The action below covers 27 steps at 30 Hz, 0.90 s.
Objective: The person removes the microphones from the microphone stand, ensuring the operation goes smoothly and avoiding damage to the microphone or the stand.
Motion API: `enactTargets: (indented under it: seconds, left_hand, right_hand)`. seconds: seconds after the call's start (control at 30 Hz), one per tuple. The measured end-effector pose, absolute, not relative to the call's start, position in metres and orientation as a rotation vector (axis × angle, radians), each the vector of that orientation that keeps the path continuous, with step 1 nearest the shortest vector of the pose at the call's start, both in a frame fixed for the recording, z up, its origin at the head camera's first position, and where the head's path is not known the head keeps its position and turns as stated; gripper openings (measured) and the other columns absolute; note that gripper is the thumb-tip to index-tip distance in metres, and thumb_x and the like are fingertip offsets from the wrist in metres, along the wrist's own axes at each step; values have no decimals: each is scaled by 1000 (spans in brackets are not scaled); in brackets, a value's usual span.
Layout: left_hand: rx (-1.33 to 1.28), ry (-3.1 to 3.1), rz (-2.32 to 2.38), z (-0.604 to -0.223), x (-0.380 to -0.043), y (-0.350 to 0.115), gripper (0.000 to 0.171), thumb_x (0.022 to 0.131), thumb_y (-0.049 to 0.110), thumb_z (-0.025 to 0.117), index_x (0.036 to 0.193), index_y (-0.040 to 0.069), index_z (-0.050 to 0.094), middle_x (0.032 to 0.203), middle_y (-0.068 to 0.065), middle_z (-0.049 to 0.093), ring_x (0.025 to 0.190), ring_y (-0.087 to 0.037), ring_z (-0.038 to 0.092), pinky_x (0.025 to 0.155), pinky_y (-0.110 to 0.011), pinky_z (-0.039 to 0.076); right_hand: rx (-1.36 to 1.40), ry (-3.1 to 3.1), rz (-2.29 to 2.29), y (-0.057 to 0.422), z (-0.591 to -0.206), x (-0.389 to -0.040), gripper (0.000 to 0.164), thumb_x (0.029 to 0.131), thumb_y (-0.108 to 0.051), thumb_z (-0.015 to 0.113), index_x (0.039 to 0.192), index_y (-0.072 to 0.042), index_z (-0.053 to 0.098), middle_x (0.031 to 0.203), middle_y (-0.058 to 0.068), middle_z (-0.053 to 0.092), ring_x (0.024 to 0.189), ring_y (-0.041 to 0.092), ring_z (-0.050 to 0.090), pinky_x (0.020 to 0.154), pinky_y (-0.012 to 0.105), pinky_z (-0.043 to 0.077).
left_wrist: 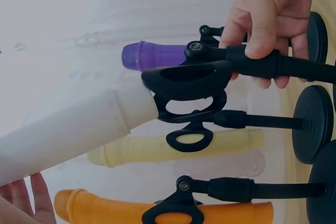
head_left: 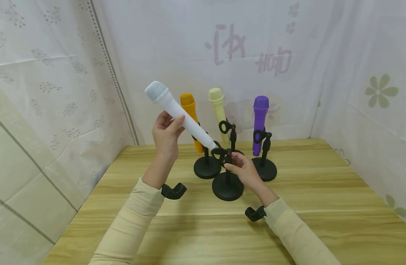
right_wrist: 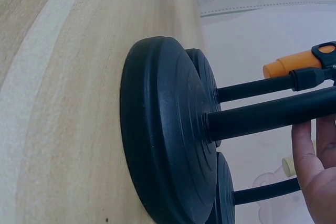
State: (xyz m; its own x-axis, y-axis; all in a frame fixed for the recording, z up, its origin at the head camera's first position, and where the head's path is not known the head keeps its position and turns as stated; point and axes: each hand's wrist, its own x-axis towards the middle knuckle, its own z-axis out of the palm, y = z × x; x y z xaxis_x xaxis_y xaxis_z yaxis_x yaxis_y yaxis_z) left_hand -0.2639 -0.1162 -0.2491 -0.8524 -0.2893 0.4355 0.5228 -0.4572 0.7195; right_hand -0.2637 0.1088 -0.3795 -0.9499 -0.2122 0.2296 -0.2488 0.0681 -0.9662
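While held in left grip: white microphone, slanting down rightward, tail at ring of black stand pinched by right grip.

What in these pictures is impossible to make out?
Head view: the middle of the orange mic, behind the white mic.
Left wrist view: most of the left hand, cut off at the lower left.
Right wrist view: the top of the front stand, past the right edge.
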Motion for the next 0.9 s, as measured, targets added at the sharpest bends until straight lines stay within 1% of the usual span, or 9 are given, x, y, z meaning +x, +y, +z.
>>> enactTargets:
  seconds: [0.2, 0.33, 0.47, 0.7, 0.9]
  left_hand:
    - [-347, -1215, -2301, -246, -262, -124, 39, 68, 6, 76, 102, 4, 59, 98, -12, 57, 84, -24, 56, 70, -34, 51]
    - [-348, -1188, -2305, -245, -261, -130, 39, 67, 5, 76, 102, 3, 59, 95, -12, 57, 82, -23, 56, 70, -34, 51]
    - [-340, -1187, -2306, -245, -259, -135, 40, 67, 5, 76, 103, 3, 59, 95, -11, 57, 81, -22, 56, 70, -33, 51]
    - [-295, -1235, -2304, -253, -256, -144, 40, 67, 4, 76, 103, 2, 58, 94, -11, 57, 79, -20, 56, 65, -30, 51]
    - [-267, -1296, -2310, -263, -255, -151, 39, 67, 3, 76, 101, 1, 57, 91, -10, 57, 77, -19, 56, 62, -29, 51]
  right_hand:
    - [478, -2258, 2110, 111, -396, -277, 38, 77, -23, 69, 112, -13, 56, 106, 9, 58, 95, 23, 56, 81, 34, 46]
    - [500, -2251, 2083, 111, -399, -278, 41, 76, -28, 69, 112, -14, 56, 105, 8, 59, 94, 23, 56, 80, 33, 47]
    - [519, -2239, 2079, 111, -399, -278, 40, 76, -28, 69, 111, -14, 57, 104, 8, 59, 94, 23, 57, 79, 34, 47]
    - [528, -2246, 2076, 111, -397, -277, 39, 76, -26, 69, 111, -13, 57, 103, 9, 59, 93, 24, 56, 79, 34, 47]
    - [475, -2257, 2105, 112, -397, -279, 40, 74, -28, 71, 109, -14, 58, 103, 8, 60, 93, 23, 56, 79, 34, 47]
